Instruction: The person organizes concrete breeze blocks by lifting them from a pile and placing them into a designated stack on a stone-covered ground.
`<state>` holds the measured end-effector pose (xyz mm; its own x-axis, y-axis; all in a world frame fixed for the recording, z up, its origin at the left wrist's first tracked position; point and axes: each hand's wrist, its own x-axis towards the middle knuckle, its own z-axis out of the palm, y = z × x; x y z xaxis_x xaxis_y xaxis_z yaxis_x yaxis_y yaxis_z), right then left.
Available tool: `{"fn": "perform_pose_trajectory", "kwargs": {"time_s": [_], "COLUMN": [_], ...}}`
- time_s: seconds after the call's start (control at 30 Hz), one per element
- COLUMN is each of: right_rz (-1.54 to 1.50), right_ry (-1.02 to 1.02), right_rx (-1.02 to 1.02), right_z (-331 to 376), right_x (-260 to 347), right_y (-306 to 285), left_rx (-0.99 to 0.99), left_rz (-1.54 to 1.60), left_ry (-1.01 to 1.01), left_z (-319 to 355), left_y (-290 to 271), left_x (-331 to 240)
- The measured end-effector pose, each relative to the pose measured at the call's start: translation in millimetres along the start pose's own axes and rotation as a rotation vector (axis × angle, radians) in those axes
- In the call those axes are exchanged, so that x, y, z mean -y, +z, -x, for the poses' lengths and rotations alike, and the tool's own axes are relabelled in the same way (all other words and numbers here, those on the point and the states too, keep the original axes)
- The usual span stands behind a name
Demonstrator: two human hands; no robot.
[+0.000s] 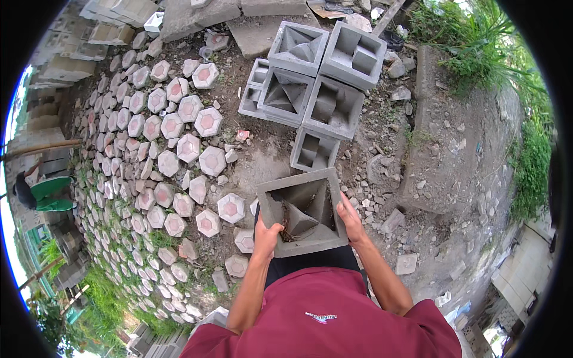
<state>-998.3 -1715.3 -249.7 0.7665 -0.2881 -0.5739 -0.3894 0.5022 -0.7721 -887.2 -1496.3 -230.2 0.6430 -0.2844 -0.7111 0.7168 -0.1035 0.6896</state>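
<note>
Both your hands, left hand (265, 237) and right hand (351, 219), grip the grey concrete block (303, 210) by its sides; carrying step; set it beside the stacked blocks (316, 77).

Grey square concrete vent block (303, 210) gripped at both side walls: left hand (266, 235) on its left rim, right hand (351, 221) on its right. Straight ahead of both hands, stacked similar blocks (310, 83) on bare dirt. Beyond the left hand, rows of hexagonal pavers (179, 128); farther left, a crouching person (36, 194).
</note>
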Motion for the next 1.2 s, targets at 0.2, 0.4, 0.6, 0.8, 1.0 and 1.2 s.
{"fn": "perform_pose_trajectory", "kwargs": {"time_s": [0.2,0.4,0.6,0.8,1.0,1.2], "right_rz": [0.101,0.19,0.32,0.45,0.392,0.409], "right_ry": [0.121,0.08,0.001,-0.012,0.035,0.004], "right_rx": [0.181,0.38,0.568,0.693,0.739,0.904], "right_z": [29.3,47.4,66.0,62.1,34.1,-16.3], "right_x": [72.0,108.8,98.9,76.3,85.6,112.0], "right_y": [67.6,133.4,197.4,256.3,327.2,412.5], "left_rx": [-0.193,-0.503,-0.489,-0.62,-0.726,-0.745], "left_rz": [0.055,0.363,0.838,0.929,1.026,1.084], "left_ry": [0.085,0.111,0.427,0.46,0.561,0.734], "left_z": [70.3,142.4,194.3,226.9,231.0,200.7], "left_y": [-32.9,-54.7,-115.1,-154.5,-180.8,-213.3], "left_x": [-17.4,-45.6,-32.8,-28.5,-57.7,-106.1]}}
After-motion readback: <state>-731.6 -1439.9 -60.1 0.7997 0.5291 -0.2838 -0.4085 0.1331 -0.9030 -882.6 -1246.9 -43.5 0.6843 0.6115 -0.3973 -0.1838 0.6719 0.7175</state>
